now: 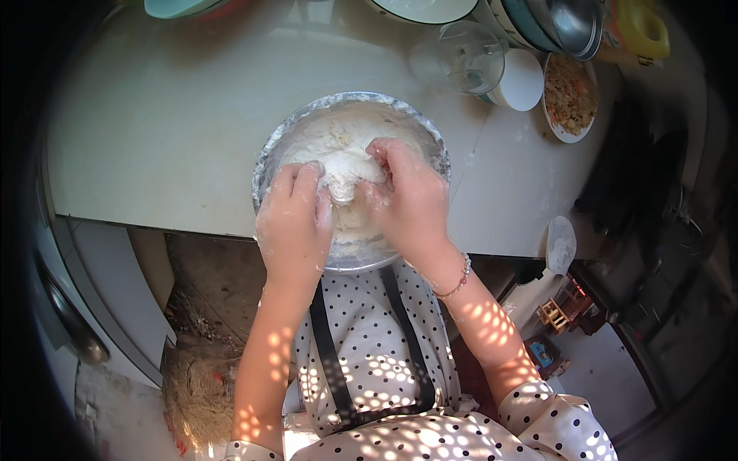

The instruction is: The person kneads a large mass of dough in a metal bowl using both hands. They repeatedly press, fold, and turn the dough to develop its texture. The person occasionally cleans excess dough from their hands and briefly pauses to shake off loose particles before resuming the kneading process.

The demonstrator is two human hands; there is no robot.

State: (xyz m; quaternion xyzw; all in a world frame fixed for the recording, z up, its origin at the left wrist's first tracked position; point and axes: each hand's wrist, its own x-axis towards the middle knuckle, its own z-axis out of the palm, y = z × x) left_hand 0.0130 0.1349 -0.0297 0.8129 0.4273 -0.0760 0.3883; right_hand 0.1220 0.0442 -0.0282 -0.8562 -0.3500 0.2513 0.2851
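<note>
A round metal mixing bowl, its rim and inner wall dusted with flour, stands at the counter's front edge, right before me. White, floury dough fills much of it, with a ragged lump raised between my hands. From the left, my left hand reaches over the near rim, its curled fingers and thumb on the lump. My right hand grips the lump's other side between bent fingers and thumb. Flour and bits of dough cling to both hands. The palms and parts of the fingertips are hidden.
On the pale counter, at the back right, stand a clear glass container, a white cup, stacked bowls and a plate of crumbly food. A yellow-handled jug is behind. A straw broom is below left.
</note>
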